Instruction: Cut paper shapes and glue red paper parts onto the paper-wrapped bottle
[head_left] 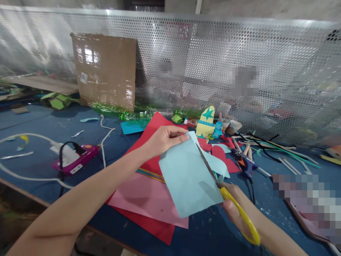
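My left hand (165, 139) pinches the top edge of a light blue paper sheet (186, 181) and holds it up over the table. My right hand (234, 208) grips yellow-handled scissors (239, 209). Their blades (206, 163) run up into the sheet along a cut near its right side. A curved strip of the same blue paper (218, 164) hangs off to the right of the blades. Under the sheet lie a pink sheet (144, 199) and red sheets (154, 131) on the blue tabletop.
A pink power strip (76, 158) with white cables lies at left. Cardboard (106, 71) leans on a perforated metal screen (239, 53). Green bottle pieces (128, 114), a paper rocket (205, 122), a glue gun (246, 165) and sticks (266, 145) clutter the back right.
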Motion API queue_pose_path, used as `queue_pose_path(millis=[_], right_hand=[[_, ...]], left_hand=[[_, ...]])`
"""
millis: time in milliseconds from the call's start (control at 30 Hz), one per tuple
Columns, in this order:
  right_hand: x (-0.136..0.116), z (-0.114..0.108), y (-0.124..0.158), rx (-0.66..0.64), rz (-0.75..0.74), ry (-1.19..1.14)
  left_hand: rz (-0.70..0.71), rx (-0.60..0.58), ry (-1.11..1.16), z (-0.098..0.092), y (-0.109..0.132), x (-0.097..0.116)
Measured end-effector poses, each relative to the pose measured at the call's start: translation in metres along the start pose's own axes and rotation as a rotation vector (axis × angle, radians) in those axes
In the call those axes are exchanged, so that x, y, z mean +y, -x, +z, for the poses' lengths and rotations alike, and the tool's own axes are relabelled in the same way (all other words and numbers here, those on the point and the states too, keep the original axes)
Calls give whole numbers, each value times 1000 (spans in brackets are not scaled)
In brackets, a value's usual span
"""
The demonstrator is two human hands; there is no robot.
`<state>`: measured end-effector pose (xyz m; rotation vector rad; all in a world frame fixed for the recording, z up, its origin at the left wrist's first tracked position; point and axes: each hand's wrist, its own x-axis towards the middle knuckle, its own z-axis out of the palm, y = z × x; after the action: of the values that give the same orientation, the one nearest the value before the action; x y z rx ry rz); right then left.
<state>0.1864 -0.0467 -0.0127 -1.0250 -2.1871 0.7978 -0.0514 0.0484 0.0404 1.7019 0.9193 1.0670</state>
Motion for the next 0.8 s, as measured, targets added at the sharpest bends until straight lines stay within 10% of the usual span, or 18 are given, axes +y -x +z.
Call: queue_pose_path(millis=[600, 800], right_hand=[[5, 1, 4, -70, 197, -103], [3, -1, 4, -35, -22, 89]], left_hand=[[-4, 33, -5, -2, 1, 3], [53, -50, -71, -4, 2, 2]])
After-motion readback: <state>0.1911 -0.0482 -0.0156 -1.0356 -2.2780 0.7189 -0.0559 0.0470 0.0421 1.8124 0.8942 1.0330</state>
